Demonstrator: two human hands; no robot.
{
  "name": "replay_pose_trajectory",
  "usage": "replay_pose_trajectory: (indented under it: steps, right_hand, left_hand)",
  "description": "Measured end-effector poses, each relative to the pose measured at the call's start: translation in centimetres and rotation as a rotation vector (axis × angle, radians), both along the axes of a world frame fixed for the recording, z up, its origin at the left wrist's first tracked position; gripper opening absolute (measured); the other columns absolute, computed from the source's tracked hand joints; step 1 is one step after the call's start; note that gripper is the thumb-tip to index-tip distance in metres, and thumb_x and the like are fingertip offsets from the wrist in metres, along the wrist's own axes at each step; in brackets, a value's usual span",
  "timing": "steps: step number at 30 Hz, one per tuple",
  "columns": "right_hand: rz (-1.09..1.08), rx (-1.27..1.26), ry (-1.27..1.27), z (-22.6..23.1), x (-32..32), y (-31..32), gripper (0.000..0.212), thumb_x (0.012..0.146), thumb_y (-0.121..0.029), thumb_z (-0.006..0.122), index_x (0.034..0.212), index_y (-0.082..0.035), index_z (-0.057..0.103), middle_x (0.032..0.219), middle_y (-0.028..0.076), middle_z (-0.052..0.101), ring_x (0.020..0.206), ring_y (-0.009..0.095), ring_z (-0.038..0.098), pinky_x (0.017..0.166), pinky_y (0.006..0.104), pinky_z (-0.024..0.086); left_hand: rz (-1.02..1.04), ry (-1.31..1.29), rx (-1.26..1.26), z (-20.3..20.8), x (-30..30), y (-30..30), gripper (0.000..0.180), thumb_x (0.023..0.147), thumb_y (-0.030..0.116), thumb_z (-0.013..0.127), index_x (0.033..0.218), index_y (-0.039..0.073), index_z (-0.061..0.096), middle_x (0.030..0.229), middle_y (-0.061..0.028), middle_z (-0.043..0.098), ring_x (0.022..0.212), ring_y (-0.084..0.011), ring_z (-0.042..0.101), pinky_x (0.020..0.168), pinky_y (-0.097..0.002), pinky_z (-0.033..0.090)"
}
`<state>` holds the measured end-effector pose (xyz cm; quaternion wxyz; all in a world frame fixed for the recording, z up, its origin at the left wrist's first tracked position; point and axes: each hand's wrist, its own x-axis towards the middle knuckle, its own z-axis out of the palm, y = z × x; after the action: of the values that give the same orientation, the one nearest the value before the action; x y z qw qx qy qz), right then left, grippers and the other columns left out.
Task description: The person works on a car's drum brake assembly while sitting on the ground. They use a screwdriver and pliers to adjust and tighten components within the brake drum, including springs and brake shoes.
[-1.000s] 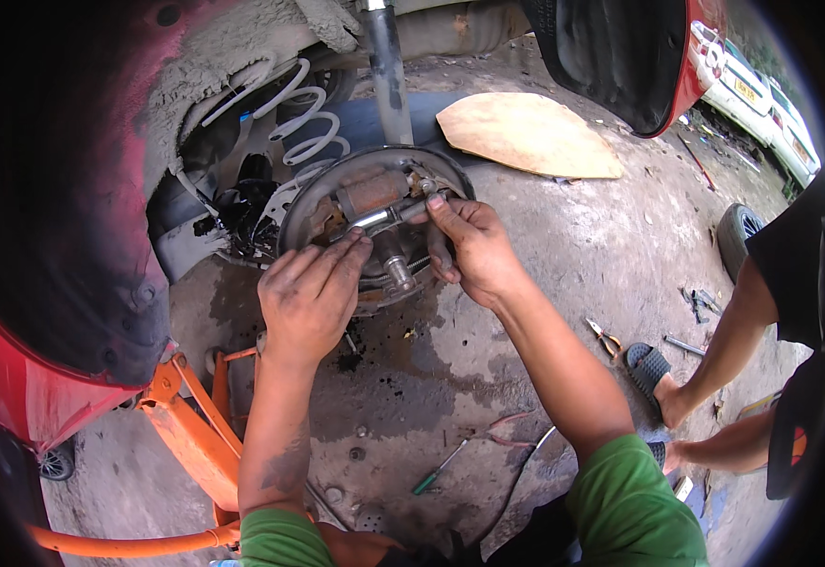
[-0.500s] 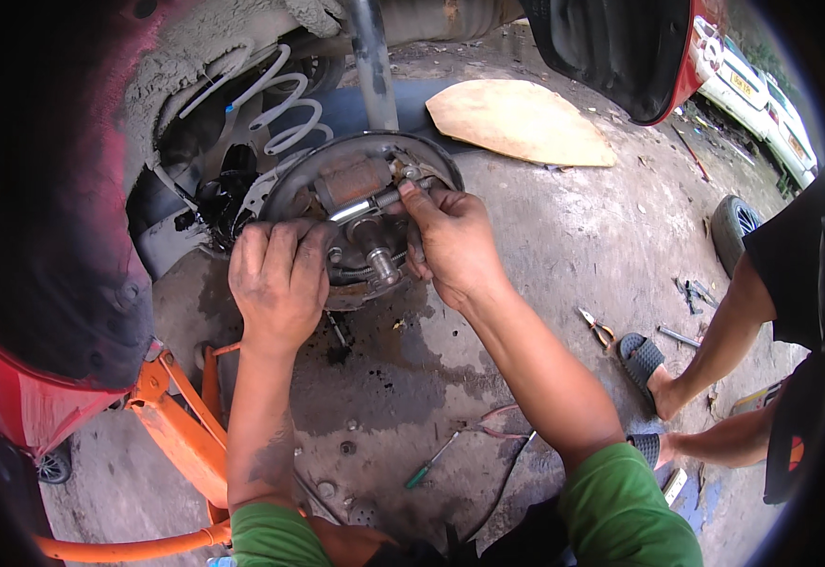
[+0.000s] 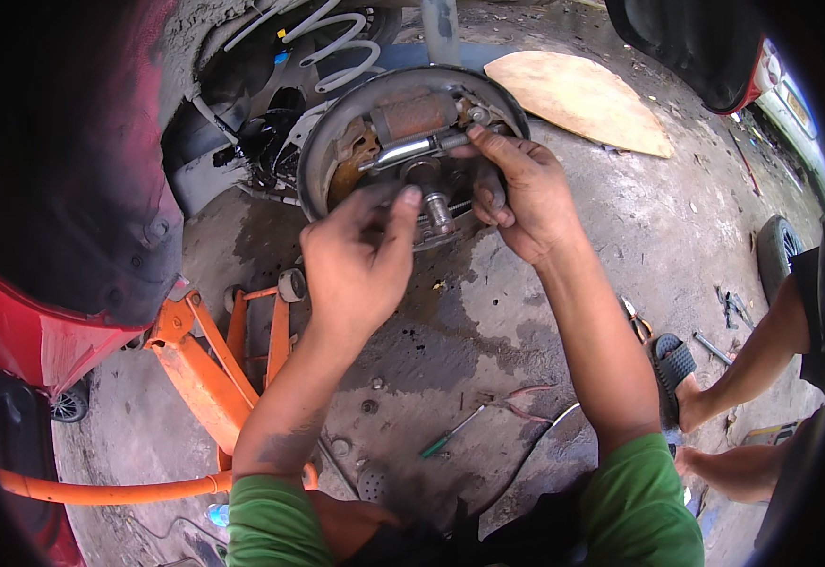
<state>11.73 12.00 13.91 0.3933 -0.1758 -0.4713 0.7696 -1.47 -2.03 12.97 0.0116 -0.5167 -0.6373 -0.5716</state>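
Right hand [image 3: 526,194] pinches the steel adjuster bar [image 3: 412,148] across the exposed drum brake assembly [image 3: 403,142] under the red car, left hand [image 3: 360,255] curled loosely just below, and greasy fingers could let the sprung part snap free.

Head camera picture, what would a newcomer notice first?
Top centre, a bare brake backing plate on a red car, with the left hand and right hand at its hub. Lower left, an orange floor jack; right edge, another person's sandalled foot.
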Motion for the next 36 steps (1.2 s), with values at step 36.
replay_pose_trajectory:
  steps: [36]
  right_hand:
    - [-0.034,0.109,0.035,-0.9,-0.2,-1.1,0.028,0.1,-0.027,0.068,0.092,-0.001,0.068,0.063,0.004,0.062,0.046,0.01,0.051,0.045,0.0242,0.039]
  left_hand:
    - [-0.253,-0.725,0.274,-1.3,0.9,3.7,0.024,0.1,0.017,0.066,0.098,-0.006,0.07,0.074,-0.0121,0.069,0.046,-0.01,0.053,0.04,-0.023,0.037]
